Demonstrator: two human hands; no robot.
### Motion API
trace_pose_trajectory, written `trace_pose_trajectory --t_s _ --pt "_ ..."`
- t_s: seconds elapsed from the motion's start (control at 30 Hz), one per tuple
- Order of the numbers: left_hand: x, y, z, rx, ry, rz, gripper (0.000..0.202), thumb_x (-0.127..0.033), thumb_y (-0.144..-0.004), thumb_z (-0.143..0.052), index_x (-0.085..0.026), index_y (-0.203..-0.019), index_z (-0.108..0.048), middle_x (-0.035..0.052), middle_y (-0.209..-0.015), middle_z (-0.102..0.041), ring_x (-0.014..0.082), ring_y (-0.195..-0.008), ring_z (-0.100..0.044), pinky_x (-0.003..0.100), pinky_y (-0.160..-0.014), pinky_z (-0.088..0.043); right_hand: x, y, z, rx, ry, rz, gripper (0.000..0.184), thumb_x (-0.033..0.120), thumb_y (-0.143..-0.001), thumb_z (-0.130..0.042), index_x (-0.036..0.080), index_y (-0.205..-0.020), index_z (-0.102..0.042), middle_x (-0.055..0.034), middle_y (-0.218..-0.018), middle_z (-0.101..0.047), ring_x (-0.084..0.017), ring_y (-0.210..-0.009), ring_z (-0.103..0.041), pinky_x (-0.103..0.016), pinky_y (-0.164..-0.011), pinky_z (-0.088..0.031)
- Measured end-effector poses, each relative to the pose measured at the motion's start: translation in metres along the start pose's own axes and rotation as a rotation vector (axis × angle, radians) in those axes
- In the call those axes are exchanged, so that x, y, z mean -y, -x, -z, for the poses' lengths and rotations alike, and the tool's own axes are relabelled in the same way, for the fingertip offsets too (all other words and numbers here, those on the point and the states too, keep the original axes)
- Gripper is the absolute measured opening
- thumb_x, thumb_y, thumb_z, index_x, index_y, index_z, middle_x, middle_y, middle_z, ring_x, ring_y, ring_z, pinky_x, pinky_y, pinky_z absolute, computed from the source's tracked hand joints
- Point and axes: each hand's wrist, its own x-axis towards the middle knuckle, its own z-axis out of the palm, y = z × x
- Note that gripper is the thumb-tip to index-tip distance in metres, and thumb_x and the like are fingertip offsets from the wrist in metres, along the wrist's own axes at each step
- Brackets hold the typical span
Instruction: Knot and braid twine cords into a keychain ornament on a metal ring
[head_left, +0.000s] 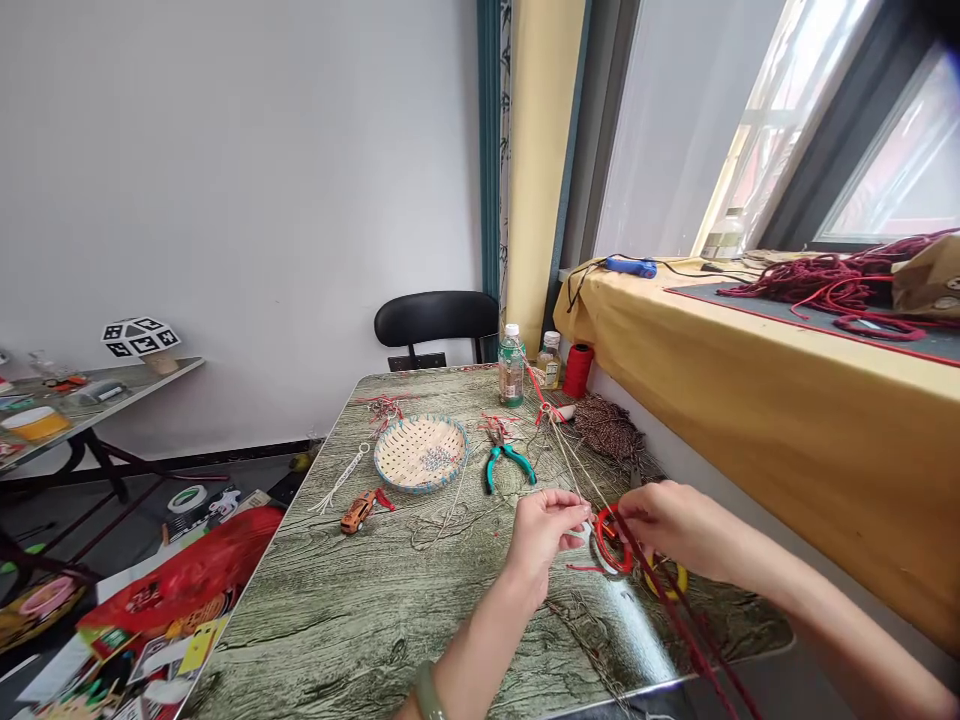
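Note:
My left hand (541,532) pinches pale cords (568,460) that run taut from a red clip (546,411) farther back on the green wood-grain table (352,610). My right hand (670,520) grips a red ring (609,545) wrapped in red cord, with dark red strands (686,630) trailing toward me. The two hands nearly touch at the ring. A yellow roll (670,580) lies just under my right wrist.
Teal pliers (501,456), a woven basket (421,452), an orange lighter (358,510), a white knotted piece (341,478), two bottles (511,365), a red thread spool (577,370) and brown cord (609,428) lie on the table. A black chair (436,318) stands behind; a yellow ledge (757,400) is at right.

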Motion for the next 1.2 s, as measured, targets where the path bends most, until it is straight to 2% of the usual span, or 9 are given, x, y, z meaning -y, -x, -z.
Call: trace_pose_trajectory --t_s 0.07,0.17,0.3,0.43,0.7,0.87,1.03,1.1,1.2 --pt "-0.003 0.004 -0.002 -0.014 -0.004 -0.026 0.016 -0.023 -0.060 -0.068 -0.012 -0.070 -0.062 0.0017 -0.064 -0.062 0.0083 -0.055 -0.052 0.019 -0.052 -0.042 0.010 -0.004 0.009 -0.013 0.052 -0.005 0.024 0.014 -0.062 -0.053 0.021 -0.039 -0.049 0.0032 -0.033 -0.046 -0.011 -0.035 -0.037 -0.024 -0.043 -0.019" --pt "-0.008 0.012 -0.007 -0.041 -0.016 -0.069 0.015 -0.023 -0.063 -0.065 -0.012 -0.071 -0.060 -0.0001 -0.061 -0.059 0.0085 -0.055 -0.052 0.020 -0.053 -0.043 0.027 -0.010 0.014 0.002 0.030 0.005 0.025 0.021 -0.067 -0.051 0.021 -0.043 -0.045 0.0029 -0.037 -0.046 -0.011 -0.037 -0.037 -0.024 -0.043 -0.021" --pt "-0.019 0.019 -0.011 -0.061 -0.035 -0.136 0.013 -0.023 -0.067 -0.062 -0.012 -0.072 -0.059 -0.0004 -0.061 -0.058 0.0089 -0.057 -0.053 0.019 -0.055 -0.042 0.048 -0.013 0.014 0.075 -0.148 0.019 0.026 0.038 -0.071 -0.050 0.021 -0.053 -0.043 0.0040 -0.047 -0.042 -0.011 -0.045 -0.037 -0.023 -0.044 -0.027" --pt "-0.029 0.022 -0.010 -0.067 -0.066 -0.223 0.009 -0.023 -0.072 -0.057 -0.014 -0.072 -0.055 -0.0004 -0.062 -0.060 0.0097 -0.059 -0.056 0.020 -0.060 -0.043 0.059 -0.016 0.012 0.144 -0.333 -0.009 0.034 0.050 -0.065 -0.056 0.020 -0.057 -0.043 0.0061 -0.050 -0.036 -0.008 -0.046 -0.030 -0.021 -0.041 -0.022" --pt "-0.025 0.039 -0.018 -0.079 -0.337 -0.419 0.012 -0.025 -0.077 -0.054 -0.015 -0.074 -0.060 0.0004 -0.064 -0.059 0.0119 -0.059 -0.052 0.022 -0.055 -0.040 0.040 -0.026 0.017 0.226 -0.535 -0.081 0.035 0.046 -0.066 -0.064 0.014 -0.058 -0.049 0.0037 -0.048 -0.048 -0.002 -0.037 -0.020 -0.020 -0.036 -0.008" --pt "-0.020 0.044 -0.020 -0.236 -0.714 -0.652 0.014 -0.021 -0.082 -0.048 -0.016 -0.078 -0.059 0.0023 -0.069 -0.063 0.0128 -0.061 -0.056 0.024 -0.058 -0.042 0.029 -0.025 0.016 0.268 -0.592 -0.063 0.029 0.037 -0.065 -0.069 0.010 -0.063 -0.059 0.0036 -0.042 -0.050 -0.001 -0.033 -0.025 -0.020 -0.035 -0.007" --pt "-0.013 0.044 -0.022 -0.204 -1.070 -0.965 0.017 -0.016 -0.083 -0.047 -0.017 -0.078 -0.063 0.0052 -0.073 -0.065 0.0180 -0.070 -0.059 0.029 -0.065 -0.044 0.020 -0.027 0.012 0.344 -0.666 -0.050 0.031 0.038 -0.070 -0.066 0.008 -0.067 -0.063 0.0047 -0.041 -0.047 0.000 -0.032 -0.022 -0.021 -0.034 -0.005" --pt "-0.011 0.044 -0.023 -0.185 -1.094 -0.964 0.017 -0.018 -0.083 -0.047 -0.018 -0.078 -0.064 0.0057 -0.072 -0.065 0.0191 -0.071 -0.059 0.030 -0.065 -0.044 0.016 -0.028 0.011 0.353 -0.699 -0.041 0.031 0.038 -0.070 -0.066 0.008 -0.070 -0.063 0.0053 -0.041 -0.046 0.000 -0.032 -0.020 -0.021 -0.035 -0.005" --pt "-0.010 0.039 -0.025 -0.138 -0.846 -0.714 0.011 -0.020 -0.078 -0.054 -0.018 -0.076 -0.064 0.0052 -0.074 -0.066 0.0178 -0.068 -0.058 0.029 -0.063 -0.045 0.009 -0.030 0.010 0.346 -0.748 -0.024 0.031 0.040 -0.072 -0.063 0.009 -0.070 -0.061 0.0059 -0.043 -0.046 -0.001 -0.035 -0.020 -0.020 -0.037 -0.007"
